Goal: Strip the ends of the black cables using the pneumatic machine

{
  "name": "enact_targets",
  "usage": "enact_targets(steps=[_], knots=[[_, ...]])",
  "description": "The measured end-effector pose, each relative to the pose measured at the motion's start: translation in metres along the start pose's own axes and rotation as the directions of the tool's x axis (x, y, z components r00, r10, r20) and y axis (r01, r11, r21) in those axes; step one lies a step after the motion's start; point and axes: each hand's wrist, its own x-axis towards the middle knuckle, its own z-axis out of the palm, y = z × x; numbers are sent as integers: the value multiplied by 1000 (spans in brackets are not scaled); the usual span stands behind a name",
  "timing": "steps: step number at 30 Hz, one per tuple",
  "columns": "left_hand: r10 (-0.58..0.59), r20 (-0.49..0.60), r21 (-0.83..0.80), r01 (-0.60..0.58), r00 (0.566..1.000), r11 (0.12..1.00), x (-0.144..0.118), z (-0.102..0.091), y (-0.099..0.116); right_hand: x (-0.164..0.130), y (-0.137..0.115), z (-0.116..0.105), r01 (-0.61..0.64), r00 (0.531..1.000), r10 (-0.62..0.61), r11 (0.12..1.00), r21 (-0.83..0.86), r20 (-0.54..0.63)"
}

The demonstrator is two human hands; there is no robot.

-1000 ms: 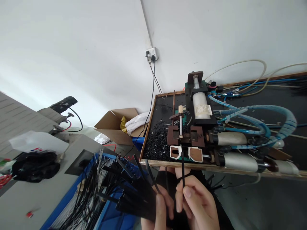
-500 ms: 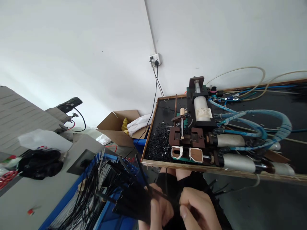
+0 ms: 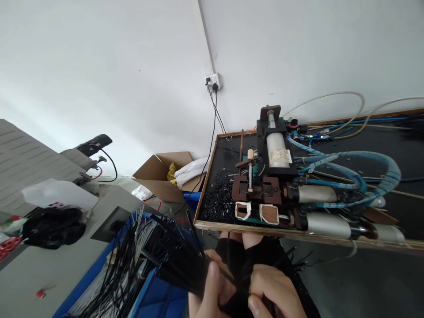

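My left hand is closed round a bundle of black strips that fan out to the left. One strip stands up apart from the rest above my fingers. Close by on the right, my right hand is pinched, thumb against fingers. A dark strip runs from the left hand toward it, but what sits between those fingertips is hidden against the dark clothing. Both hands are over my lap, below the wooden-edged bench.
A pneumatic clamping fixture with cylinders and blue hoses stands on the bench beside black scraps. At left are a blue bin of long black strips, a cardboard box and a grey machine.
The bundle and my left hand have shifted slightly, with the strips turned a little. My right hand stays pinched, slightly lower. The whole view has drifted a few pixels.
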Motion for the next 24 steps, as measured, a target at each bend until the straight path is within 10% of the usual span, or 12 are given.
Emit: enact_targets(steps=[10,18,20,24], knots=[[-1,73,-52,5,997,999,-1,-1,-3,18,21,-18,-500,863,503,831,-244,-58],[-100,120,-73,109,988,991,-4,-2,-2,26,27,-44,-538,613,781,302,-787,-120],[-129,137,-78,140,982,987,-6,0,-1,23,26,-49,-511,654,748,330,-794,-110],[-125,221,-107,151,967,983,-9,1,-1,11,34,-61,-271,888,457,619,-737,58]])
